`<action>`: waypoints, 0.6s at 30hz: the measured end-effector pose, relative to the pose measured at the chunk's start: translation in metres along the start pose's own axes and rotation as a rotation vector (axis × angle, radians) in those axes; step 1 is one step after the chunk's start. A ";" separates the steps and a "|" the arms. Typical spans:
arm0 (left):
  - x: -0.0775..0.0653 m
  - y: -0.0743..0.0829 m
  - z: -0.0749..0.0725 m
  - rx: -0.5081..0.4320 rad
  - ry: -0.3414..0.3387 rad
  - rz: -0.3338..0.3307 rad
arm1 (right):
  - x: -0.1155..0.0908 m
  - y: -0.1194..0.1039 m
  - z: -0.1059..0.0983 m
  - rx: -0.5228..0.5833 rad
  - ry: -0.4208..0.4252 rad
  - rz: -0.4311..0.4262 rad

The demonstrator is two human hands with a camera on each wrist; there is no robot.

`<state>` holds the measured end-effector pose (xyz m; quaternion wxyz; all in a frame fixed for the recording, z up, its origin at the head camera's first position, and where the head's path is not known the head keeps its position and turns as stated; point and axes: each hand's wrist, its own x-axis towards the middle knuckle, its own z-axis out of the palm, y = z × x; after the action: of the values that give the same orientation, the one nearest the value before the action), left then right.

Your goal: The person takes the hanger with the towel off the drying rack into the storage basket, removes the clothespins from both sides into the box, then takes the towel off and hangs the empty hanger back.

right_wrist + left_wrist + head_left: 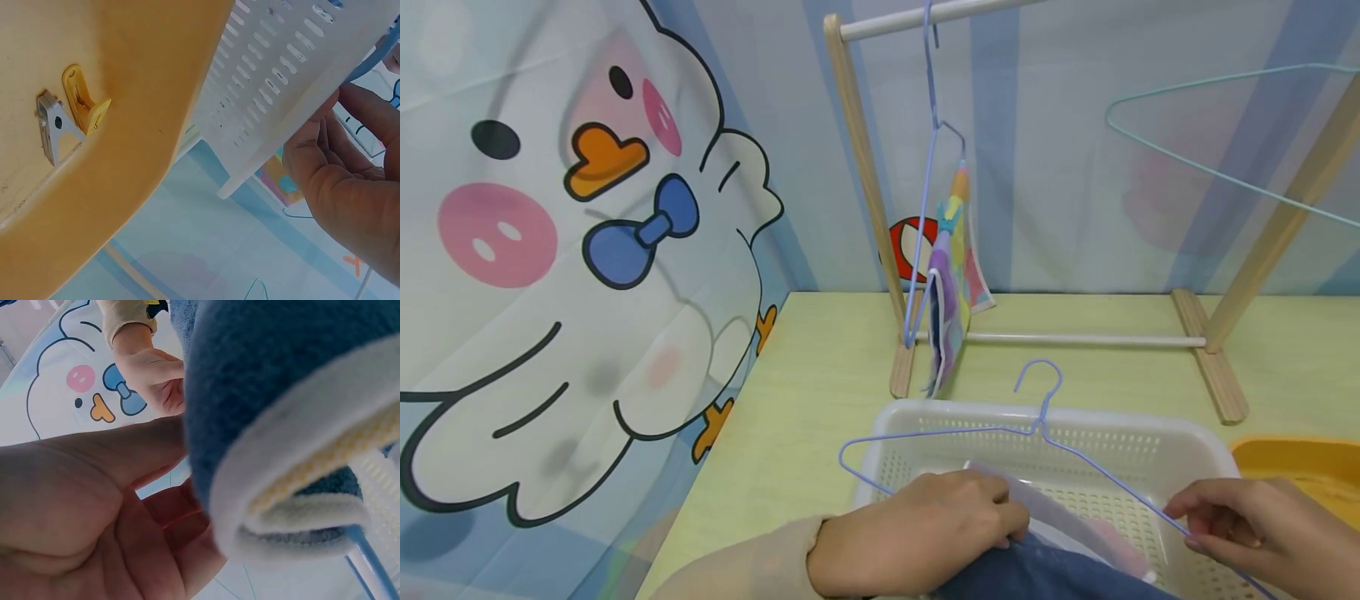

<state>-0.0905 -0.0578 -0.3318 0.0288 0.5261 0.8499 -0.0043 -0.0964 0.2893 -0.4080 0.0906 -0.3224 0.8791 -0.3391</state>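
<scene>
My left hand [925,529] reaches over the white basket and pinches the edge of a blue terry towel [1045,571]. White trim edges this towel [250,381] in the left wrist view, with the left hand [125,512] beside it. A lavender wire clothes hanger [1045,423] lies across the basket, its hook pointing toward the rack. Fingers and thumb of my right hand [1255,529] pinch the hanger's right arm. In the right wrist view, the right hand [350,169] is by the basket's rim. The hanger's lower part is hidden behind the towel and hands.
The white perforated basket [1157,425] contains pale fabric [1067,517]. Behind it stands a wooden rack [859,142] bearing a lavender hanger [929,183] with a colourful cloth [951,283]. A teal hanger [1195,171] is at right. The yellow basin [1307,458] holds clips [81,100].
</scene>
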 end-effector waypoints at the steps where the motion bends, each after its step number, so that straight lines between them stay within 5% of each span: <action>1: 0.000 0.000 -0.001 -0.004 0.000 0.001 | 0.000 0.000 -0.001 0.011 -0.010 0.008; 14: -0.006 -0.003 -0.009 -0.053 0.065 0.053 | 0.004 -0.011 -0.004 -0.027 -0.020 0.013; 18: -0.009 -0.003 -0.011 -0.073 0.144 0.047 | 0.003 -0.008 -0.001 -0.033 0.007 0.002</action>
<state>-0.0902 -0.0666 -0.3200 -0.0134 0.5435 0.8367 0.0651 -0.0948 0.2838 -0.4015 0.0826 -0.3219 0.8851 -0.3257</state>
